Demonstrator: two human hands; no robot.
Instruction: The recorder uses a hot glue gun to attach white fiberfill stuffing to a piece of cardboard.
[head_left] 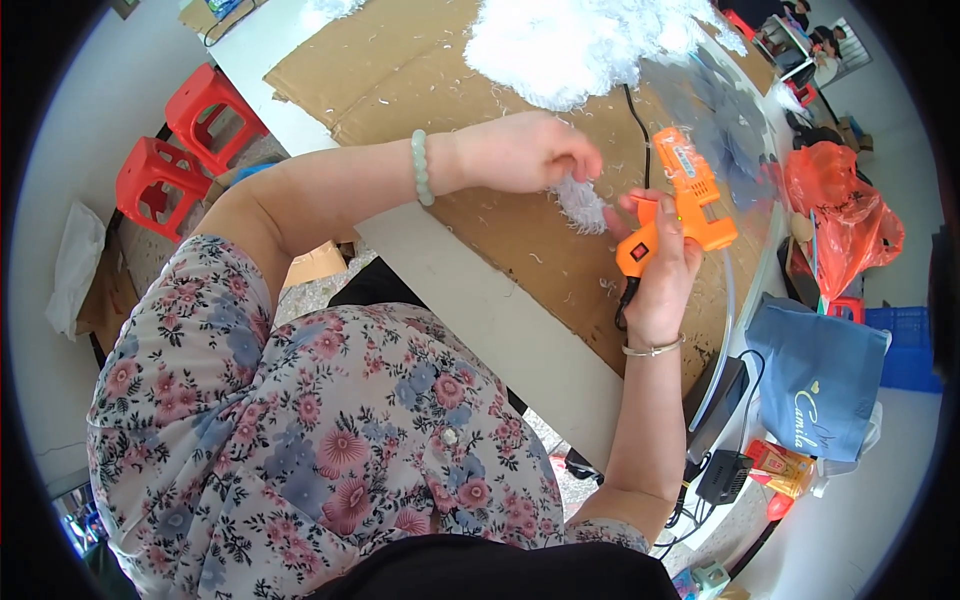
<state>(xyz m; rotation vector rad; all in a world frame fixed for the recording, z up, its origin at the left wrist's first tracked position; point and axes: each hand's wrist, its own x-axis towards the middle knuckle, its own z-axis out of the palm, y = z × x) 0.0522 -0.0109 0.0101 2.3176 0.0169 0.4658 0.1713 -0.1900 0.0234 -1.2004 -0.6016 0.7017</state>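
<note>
My right hand [662,285] grips an orange hot glue gun [718,232] with a small red switch, its black cord hanging down beside the wrist. Curled above the cardboard, my left hand [515,152] pinches a small shaggy white piece [582,208]. That piece hangs below the left fingertips, between the two hands. Its upper end is hidden by the fingers. The right hand's fingertips come close to its lower end; whether they touch, I cannot tell. A large heap of white shaggy material [575,50] lies at the far side of the cardboard.
Brown cardboard [470,255] strewn with white threads covers the white table [490,325]. A black cord [638,125] crosses it. Clear plastic sheeting [725,110] lies at the right. Beyond are a red plastic bag [840,215] and a blue bag [815,370]. Red stools [160,185] stand left.
</note>
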